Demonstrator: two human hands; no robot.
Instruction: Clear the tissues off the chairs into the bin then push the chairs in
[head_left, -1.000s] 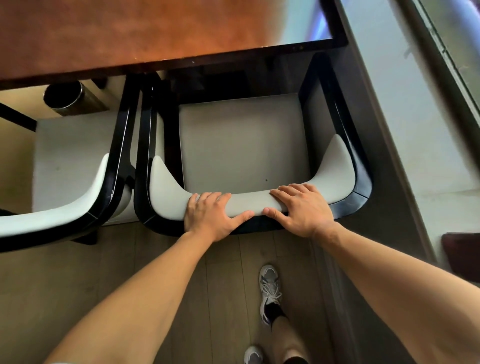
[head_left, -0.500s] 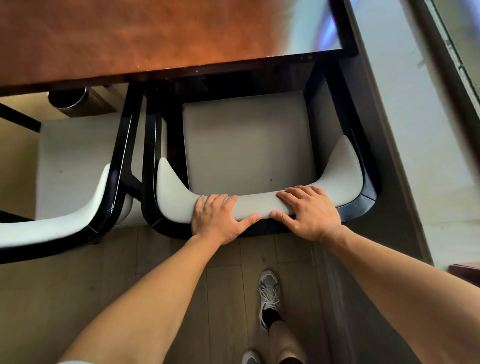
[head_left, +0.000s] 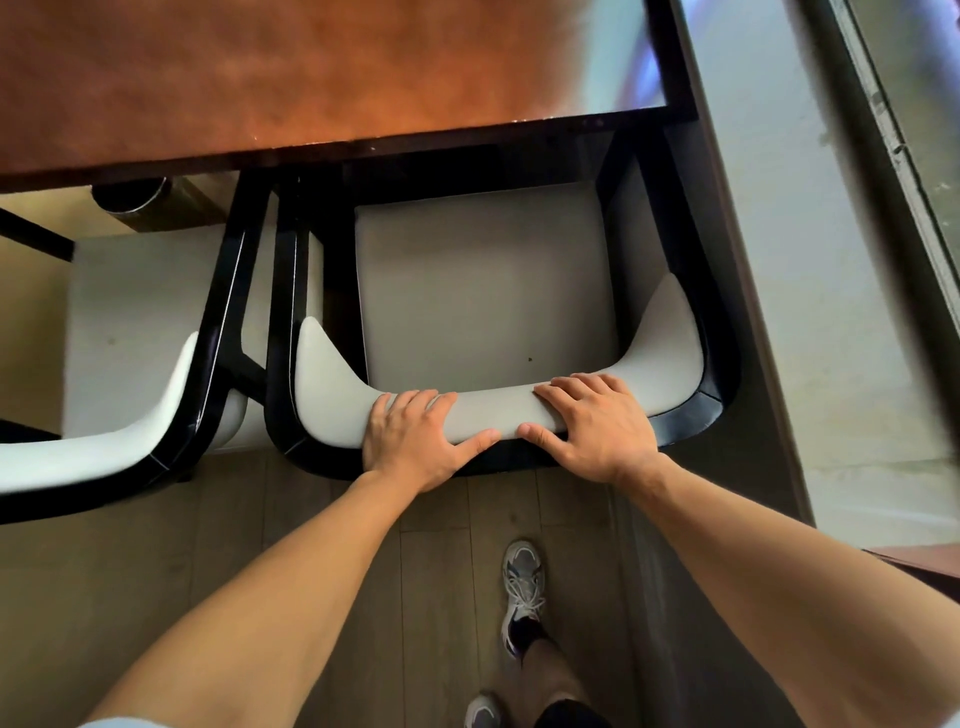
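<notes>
A black-framed chair with a pale grey seat (head_left: 483, 280) and curved backrest stands right in front of me, its front tucked under the brown table (head_left: 291, 73). My left hand (head_left: 415, 441) and my right hand (head_left: 597, 426) both grip the top of its backrest, fingers over the pad and thumbs behind it. No tissue lies on this seat. A second chair of the same kind (head_left: 130, 322) stands to the left, its white seat bare too. A dark round bin (head_left: 132, 195) shows on the floor under the table's edge, beyond the left chair.
A pale wall (head_left: 810, 291) and a window frame run close along the right side of the chair. Wooden floor boards (head_left: 441, 597) lie under my feet, with my two grey trainers just behind the chair. A dark brown object peeks in at the right edge.
The chair has slid a little farther under the table, with both hands still on its backrest. My view has shifted slightly forward with it.
</notes>
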